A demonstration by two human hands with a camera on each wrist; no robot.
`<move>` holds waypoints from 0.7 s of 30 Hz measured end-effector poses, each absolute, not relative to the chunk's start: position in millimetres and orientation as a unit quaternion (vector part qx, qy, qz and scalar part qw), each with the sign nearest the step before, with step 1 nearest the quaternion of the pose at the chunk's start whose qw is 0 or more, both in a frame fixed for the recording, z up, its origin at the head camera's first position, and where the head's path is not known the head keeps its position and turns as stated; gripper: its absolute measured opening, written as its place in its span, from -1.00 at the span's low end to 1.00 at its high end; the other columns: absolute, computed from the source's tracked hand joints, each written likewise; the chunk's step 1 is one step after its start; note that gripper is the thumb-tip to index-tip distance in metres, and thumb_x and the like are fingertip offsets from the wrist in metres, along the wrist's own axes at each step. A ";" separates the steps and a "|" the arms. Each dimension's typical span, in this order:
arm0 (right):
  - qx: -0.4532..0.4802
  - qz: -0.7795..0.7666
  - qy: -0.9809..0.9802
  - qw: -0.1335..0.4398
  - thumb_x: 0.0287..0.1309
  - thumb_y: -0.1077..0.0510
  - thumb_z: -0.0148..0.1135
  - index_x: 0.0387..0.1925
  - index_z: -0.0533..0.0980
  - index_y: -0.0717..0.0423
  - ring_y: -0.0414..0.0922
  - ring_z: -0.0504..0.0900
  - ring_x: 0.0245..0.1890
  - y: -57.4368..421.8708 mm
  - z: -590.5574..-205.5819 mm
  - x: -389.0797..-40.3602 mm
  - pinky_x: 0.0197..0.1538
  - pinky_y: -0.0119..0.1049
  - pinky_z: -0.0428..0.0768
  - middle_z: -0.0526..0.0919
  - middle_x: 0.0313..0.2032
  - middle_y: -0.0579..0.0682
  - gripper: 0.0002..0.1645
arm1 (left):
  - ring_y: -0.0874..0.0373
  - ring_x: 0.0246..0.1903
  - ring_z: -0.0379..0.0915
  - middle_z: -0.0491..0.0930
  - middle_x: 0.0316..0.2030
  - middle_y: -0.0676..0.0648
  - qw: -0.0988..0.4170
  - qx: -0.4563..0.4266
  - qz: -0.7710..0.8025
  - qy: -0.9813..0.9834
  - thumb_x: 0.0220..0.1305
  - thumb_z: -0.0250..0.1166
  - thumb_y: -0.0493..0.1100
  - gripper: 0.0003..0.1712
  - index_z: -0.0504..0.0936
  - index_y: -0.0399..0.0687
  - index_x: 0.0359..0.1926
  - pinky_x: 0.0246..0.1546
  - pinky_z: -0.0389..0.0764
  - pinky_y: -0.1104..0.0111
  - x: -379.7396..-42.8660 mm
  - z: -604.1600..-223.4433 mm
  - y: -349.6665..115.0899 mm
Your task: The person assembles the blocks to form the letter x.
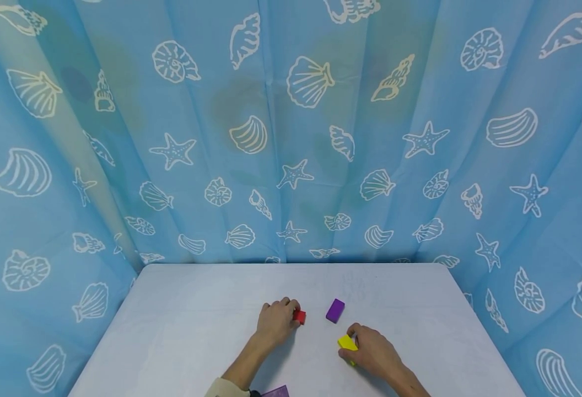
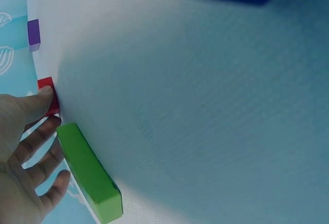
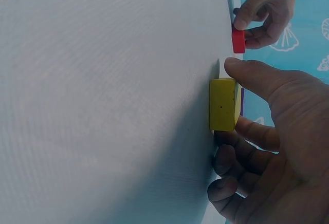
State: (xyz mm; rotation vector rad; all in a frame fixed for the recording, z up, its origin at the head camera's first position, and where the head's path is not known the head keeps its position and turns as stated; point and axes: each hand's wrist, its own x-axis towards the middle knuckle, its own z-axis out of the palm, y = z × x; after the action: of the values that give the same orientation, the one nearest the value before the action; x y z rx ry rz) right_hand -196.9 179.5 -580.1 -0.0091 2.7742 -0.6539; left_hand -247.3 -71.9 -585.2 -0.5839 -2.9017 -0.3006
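Observation:
On the white table (image 1: 187,314) my left hand (image 1: 285,313) pinches a small red block (image 1: 299,316) between thumb and fingers; the block stays on the tabletop. The left wrist view shows the thumb on the red block (image 2: 47,94) and a long green block (image 2: 90,175) lying beside the curled fingers. My right hand (image 1: 356,341) grips a yellow block (image 1: 346,342), thumb on one side and fingers on the other. In the right wrist view the yellow block (image 3: 222,104) rests flat on the table. A purple block (image 1: 335,310) lies loose between the two hands.
A blue curtain (image 1: 291,138) printed with shells and starfish closes in the table at the back and on both sides. Another purple block (image 1: 277,392) lies at the near edge by my left forearm. Bare tabletop stretches to the left and back.

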 end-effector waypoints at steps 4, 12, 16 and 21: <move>-0.011 -0.225 0.964 0.141 -0.02 -0.25 0.52 -0.05 0.57 0.07 -0.14 0.45 -0.43 180.4 -581.2 -196.3 -0.29 -0.23 0.54 0.52 -0.43 -0.10 -0.36 | 0.15 -0.31 0.54 0.63 -0.27 0.05 0.085 -0.197 -0.101 -0.971 0.09 0.55 -0.01 -0.62 0.66 0.09 -0.08 -0.26 0.51 0.23 -245.9 -585.1 -72.1; -0.012 -0.227 0.965 0.135 0.00 -0.21 0.52 -0.06 0.57 0.07 -0.14 0.45 -0.42 179.8 -580.3 -196.8 -0.27 -0.23 0.55 0.52 -0.42 -0.09 -0.40 | 0.18 -0.35 0.53 0.63 -0.31 0.06 0.101 -0.209 -0.101 -0.967 0.09 0.56 -0.01 -0.64 0.68 0.08 -0.11 -0.29 0.50 0.25 -242.3 -584.6 -72.8; -0.009 -0.231 0.964 0.133 0.00 -0.19 0.52 -0.06 0.57 0.08 -0.14 0.45 -0.42 179.0 -580.0 -196.8 -0.26 -0.22 0.55 0.52 -0.42 -0.09 -0.41 | 0.19 -0.36 0.52 0.63 -0.32 0.07 0.093 -0.211 -0.100 -0.968 0.07 0.57 0.00 -0.64 0.68 0.10 -0.12 -0.30 0.49 0.25 -239.7 -583.8 -73.3; -0.018 -0.238 0.964 0.119 0.02 -0.15 0.51 -0.07 0.56 0.06 -0.14 0.44 -0.43 179.1 -579.9 -196.4 -0.29 -0.23 0.52 0.50 -0.43 -0.10 -0.45 | 0.19 -0.34 0.53 0.63 -0.32 0.09 0.075 -0.212 -0.098 -0.969 0.06 0.57 0.04 -0.62 0.68 0.12 -0.11 -0.26 0.50 0.23 -235.7 -580.1 -73.4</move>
State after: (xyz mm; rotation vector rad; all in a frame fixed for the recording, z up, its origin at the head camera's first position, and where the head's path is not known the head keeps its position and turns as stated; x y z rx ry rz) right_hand -196.4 179.1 -579.9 -0.0519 2.8180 -0.6948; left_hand -235.7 -73.4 -580.1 -0.6355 -2.9090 -0.2951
